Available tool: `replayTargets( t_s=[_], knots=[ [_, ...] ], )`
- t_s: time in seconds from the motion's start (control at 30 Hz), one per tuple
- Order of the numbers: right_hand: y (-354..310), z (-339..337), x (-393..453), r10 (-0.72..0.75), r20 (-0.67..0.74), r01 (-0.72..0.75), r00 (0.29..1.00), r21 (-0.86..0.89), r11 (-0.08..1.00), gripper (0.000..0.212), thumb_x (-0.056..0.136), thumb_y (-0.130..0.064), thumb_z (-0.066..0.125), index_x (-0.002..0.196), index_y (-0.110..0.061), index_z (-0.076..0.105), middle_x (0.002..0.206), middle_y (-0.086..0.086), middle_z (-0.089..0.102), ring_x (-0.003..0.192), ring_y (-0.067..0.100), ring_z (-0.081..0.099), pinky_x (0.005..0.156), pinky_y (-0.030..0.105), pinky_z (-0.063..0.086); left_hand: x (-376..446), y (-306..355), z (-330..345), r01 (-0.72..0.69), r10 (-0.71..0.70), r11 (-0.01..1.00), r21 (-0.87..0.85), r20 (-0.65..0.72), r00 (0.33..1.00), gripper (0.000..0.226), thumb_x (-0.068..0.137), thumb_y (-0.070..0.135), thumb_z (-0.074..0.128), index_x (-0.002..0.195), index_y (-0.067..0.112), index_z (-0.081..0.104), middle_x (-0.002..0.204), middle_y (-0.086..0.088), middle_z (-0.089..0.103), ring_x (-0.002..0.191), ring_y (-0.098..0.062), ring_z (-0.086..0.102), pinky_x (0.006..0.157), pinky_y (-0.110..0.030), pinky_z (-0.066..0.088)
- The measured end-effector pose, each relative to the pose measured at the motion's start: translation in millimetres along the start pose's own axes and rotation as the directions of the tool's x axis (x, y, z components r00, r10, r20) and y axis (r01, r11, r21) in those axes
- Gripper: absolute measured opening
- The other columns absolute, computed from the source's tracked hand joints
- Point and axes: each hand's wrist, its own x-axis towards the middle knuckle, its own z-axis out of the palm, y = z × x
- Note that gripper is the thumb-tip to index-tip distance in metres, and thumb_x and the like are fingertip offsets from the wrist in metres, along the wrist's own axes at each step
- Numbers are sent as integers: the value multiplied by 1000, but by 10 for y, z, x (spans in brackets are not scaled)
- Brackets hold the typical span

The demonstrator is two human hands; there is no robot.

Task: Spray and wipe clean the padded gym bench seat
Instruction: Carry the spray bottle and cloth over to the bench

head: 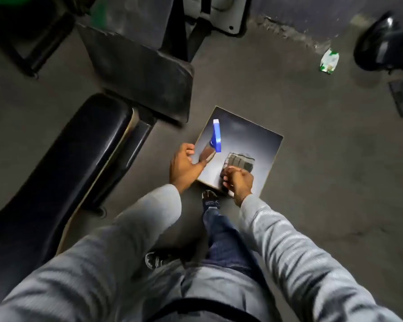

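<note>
- Bench seat [63, 168], the black padded one, lies to our left, running from the lower-left corner up toward the machine frame [137, 73]; its shiny top looks bare, so we judge neither spraying nor wiping has begun.
- Our supplies sit just to its right on a pale square board [254, 140] on the floor [323, 170], close enough to reach while standing beside the seat.
- Our spray bottle [213, 142] stands on the board's left part, its blue trigger head aimed away from us, so a hand coming from below meets the bottle's body first.
- Our left hand [184, 166] is spread open at the board's left edge, thumb reaching toward the bottle's base; it grasps nothing yet, and we cannot tell whether the thumb touches.
- Our right hand [239, 180] is curled at the board's near edge, fingers pinched on the near side of a folded grey cloth [240, 161] that rests flat on the board.
- Bottle and cloth sit apart, so each hand has its own approach without crossing.
- One foot [211, 198] stands right at the board's near corner, leaving little room to step forward.
- Open floor lies to the right and beyond the board; a crumpled wrapper [329, 61] lies well away.
</note>
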Motion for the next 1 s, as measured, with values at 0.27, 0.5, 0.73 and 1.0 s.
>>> replayTargets(
  t_s=[0.27,0.5,0.73,1.0],
  knots=[
    [89,-175,876,37,-312,-115,949,-235,965,16,85,-16,69,100,-19,72,109,6,75,103,31,71,96,31,58,400,102,468,-50,48,992,113,23,999,65,66,43,90,122,25,62,125,5,74,109,-25,73,99,-46,59],
    [89,-158,1078,11,-314,-154,949,-435,887,61,88,-32,84,134,-6,53,144,20,59,132,40,62,110,42,50,430,146,669,-88,89,985,145,-1,996,17,95,39,74,98,24,65,94,-8,73,87,-32,71,81,-47,63],
    [-50,-226,1040,107,-232,-191,967,-379,905,27,83,-27,85,102,-18,70,108,9,74,99,33,70,94,32,55,267,214,482,-73,72,997,11,25,997,9,97,31,79,102,31,72,102,2,75,97,-22,73,96,-42,61],
    [-48,94,480,46,-12,-46,999,-79,996,30,85,-4,76,76,-20,53,84,10,67,74,25,63,70,36,62,-77,-160,-191,106,-107,993,-45,-13,994,44,77,33,82,116,15,77,116,-3,78,112,-24,74,99,-35,58]
  ],
)
